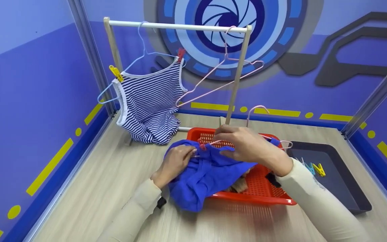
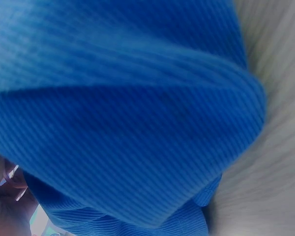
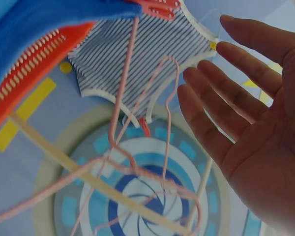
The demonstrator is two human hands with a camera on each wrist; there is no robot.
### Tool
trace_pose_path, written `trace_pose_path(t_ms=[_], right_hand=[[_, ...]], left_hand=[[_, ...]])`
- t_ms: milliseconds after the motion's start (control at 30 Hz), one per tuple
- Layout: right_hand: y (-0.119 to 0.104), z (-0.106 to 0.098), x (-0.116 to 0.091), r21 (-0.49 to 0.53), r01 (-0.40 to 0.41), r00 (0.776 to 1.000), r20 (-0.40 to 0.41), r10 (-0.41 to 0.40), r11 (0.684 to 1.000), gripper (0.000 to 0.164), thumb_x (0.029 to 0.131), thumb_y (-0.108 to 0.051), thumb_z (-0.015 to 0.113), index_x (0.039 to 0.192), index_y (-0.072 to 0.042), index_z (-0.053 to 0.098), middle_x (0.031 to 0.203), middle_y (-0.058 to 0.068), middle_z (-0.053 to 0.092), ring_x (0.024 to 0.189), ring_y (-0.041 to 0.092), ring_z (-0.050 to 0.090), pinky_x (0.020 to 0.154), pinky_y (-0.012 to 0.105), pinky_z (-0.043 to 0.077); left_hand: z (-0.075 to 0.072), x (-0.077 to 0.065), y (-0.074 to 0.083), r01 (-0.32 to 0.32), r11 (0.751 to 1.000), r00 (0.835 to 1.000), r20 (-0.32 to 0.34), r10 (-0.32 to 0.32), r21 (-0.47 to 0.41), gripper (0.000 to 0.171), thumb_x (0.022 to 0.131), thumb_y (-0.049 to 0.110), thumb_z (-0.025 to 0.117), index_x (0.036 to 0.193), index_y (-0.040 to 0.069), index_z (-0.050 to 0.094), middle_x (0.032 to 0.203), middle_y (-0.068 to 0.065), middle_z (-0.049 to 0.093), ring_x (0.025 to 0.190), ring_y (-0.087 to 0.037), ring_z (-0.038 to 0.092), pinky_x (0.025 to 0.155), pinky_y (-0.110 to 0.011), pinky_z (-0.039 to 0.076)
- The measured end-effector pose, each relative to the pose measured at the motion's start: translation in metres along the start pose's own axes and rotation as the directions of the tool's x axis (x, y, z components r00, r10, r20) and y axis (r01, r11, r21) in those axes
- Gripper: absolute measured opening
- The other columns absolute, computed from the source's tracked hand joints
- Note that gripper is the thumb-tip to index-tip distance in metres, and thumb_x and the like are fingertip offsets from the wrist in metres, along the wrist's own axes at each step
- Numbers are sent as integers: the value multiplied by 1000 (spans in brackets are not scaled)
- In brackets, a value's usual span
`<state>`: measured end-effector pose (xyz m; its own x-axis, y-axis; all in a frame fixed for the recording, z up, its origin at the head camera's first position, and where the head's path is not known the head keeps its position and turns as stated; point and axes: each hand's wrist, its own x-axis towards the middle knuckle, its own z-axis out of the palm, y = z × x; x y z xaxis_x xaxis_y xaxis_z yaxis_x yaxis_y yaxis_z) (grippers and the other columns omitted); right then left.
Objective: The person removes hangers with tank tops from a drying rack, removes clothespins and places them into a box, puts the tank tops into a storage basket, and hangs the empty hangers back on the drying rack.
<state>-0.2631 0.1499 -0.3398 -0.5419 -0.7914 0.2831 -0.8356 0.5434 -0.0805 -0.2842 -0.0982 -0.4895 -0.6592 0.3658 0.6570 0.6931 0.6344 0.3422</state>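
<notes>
- The person's left hand (image 1: 179, 159) grasped the left side of a blue garment (image 1: 210, 178), fingers curled over its cloth.
- The right hand (image 1: 247, 144) held nothing; its fingers were spread loosely beside a pink hanger (image 3: 123, 83), apart from it in the right wrist view.
- That hanger lay at the garment's top edge, where a red clip (image 1: 202, 144) sat near the left hand.
- The garment was draped over the left part of a red basket (image 1: 257, 200), its lower folds hanging past the near rim.
- Brown cloth (image 1: 240, 185) showed inside the basket.
- To the right, a dark tray (image 1: 334, 191) bore a yellow clothespin (image 1: 319, 169) and teal ones beside it.
- Behind, a rack (image 1: 180, 26) carried a second pink hanger (image 1: 210, 72) and a light blue hanger (image 1: 133, 63), from which a striped top (image 1: 153, 97) hung, clipped in yellow at its left and red at its right.
</notes>
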Motion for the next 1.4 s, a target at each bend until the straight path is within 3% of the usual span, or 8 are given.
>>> trace_pose_path(t_ms=[267, 600, 733, 1100, 1400], right_hand=[[-3, 26, 22, -9, 38, 999, 18, -38, 999, 41, 85, -19, 76, 124, -16, 66, 125, 5, 64, 112, 24, 64, 93, 41, 56], [1, 47, 45, 43, -30, 998, 50, 28, 999, 37, 89, -20, 73, 124, -11, 66, 116, 6, 69, 98, 22, 70, 89, 35, 57], [3, 51, 50, 63, -41, 998, 57, 37, 997, 27, 90, -16, 72, 116, -8, 69, 108, 7, 72, 92, 20, 70, 86, 34, 58], [10, 57, 54, 102, 22, 1000, -10, -22, 995, 8, 87, -4, 71, 93, -9, 72, 87, 3, 72, 76, 14, 66, 73, 30, 58], [13, 57, 62, 128, 71, 996, -56, -65, 989, 13, 82, 4, 71, 78, -8, 72, 71, 2, 70, 65, 13, 64, 64, 29, 57]], left_hand=[[0, 1, -1, 12, 999, 1000, 18, -11, -38, 21, 101, 18, 55, 92, 7, 71, 82, -3, 69, 79, -17, 65, 74, -33, 54], [-2, 0, -1, 8, 1000, 1000, -2, -8, -24, 18, 99, 15, 58, 86, 8, 67, 76, -3, 65, 75, -17, 63, 69, -34, 52], [-2, 0, -1, 10, 999, 1000, 11, -10, -31, 18, 100, 16, 57, 90, 8, 69, 80, -3, 67, 77, -16, 64, 72, -33, 53], [0, -1, -2, 2, 1000, 1000, 5, -2, -25, 17, 99, 15, 58, 90, 8, 70, 80, -3, 68, 77, -17, 65, 71, -34, 54], [1, -1, -2, -6, 1000, 1000, 3, 6, -27, 17, 100, 15, 57, 89, 9, 69, 82, -2, 69, 80, -15, 66, 74, -33, 54]])
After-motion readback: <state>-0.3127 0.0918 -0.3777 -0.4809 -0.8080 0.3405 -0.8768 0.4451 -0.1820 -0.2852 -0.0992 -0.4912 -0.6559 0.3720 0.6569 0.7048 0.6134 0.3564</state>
